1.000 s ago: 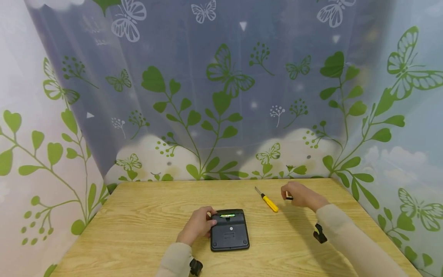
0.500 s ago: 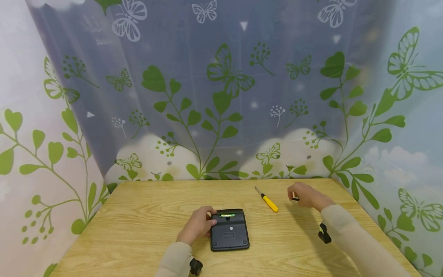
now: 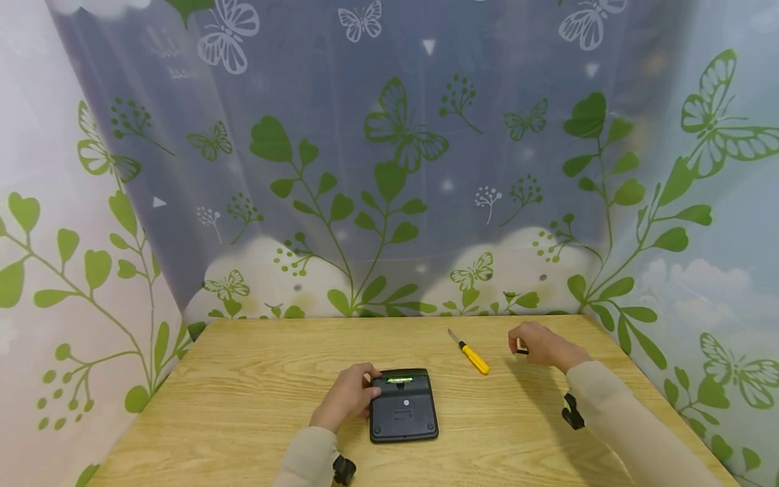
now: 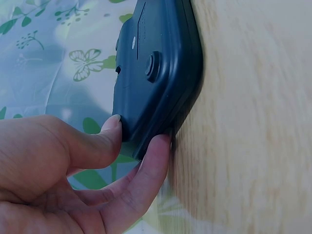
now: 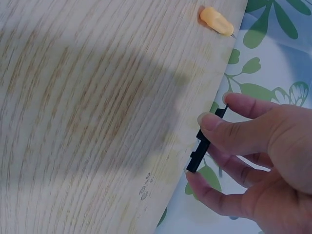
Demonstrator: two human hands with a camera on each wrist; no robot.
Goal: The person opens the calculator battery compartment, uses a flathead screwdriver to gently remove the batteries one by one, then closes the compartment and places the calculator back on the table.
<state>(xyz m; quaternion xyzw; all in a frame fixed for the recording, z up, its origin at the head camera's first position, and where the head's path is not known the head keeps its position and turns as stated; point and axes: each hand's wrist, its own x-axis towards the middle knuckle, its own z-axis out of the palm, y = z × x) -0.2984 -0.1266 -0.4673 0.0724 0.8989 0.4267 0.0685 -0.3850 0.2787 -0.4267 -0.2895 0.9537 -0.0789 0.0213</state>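
Observation:
A black calculator (image 3: 404,419) lies face down on the table, its underside with round feet turned up. In its uncovered battery slot near the far edge sits a green battery (image 3: 399,380). My left hand (image 3: 347,396) grips the calculator's left edge; in the left wrist view the thumb is on the back and the fingertips (image 4: 161,146) are against the side near the tabletop. Well to the right, my right hand (image 3: 538,343) is raised above the table. Between its thumb and fingers it holds a small black battery cover (image 5: 199,155), a thin notched strip in the right wrist view.
A screwdriver (image 3: 475,358) with a yellow handle lies between the calculator and my right hand, its tip toward the back edge. Beyond the wooden table (image 3: 274,345) hangs a curtain (image 3: 328,101) printed with leaves and butterflies.
My right hand has shifted a little to the right, away from the screwdriver, with the battery cover still in its fingers. The left hand and calculator look unmoved.

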